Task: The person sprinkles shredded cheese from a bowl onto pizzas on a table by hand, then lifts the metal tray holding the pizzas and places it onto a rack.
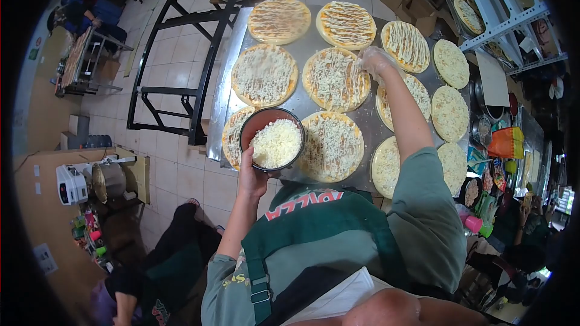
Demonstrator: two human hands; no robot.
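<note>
The left hand [252,177] is gripping a bowl [246,122] of shredded cheese [277,143] at the near side of the counter [226,105]. The gloved right hand [376,64] is hovering by the central pizza [335,79], fingers partly curled, contents undeterminable. Topping is apparently proceeding; the next move is seemingly calling for even scattering.
</note>
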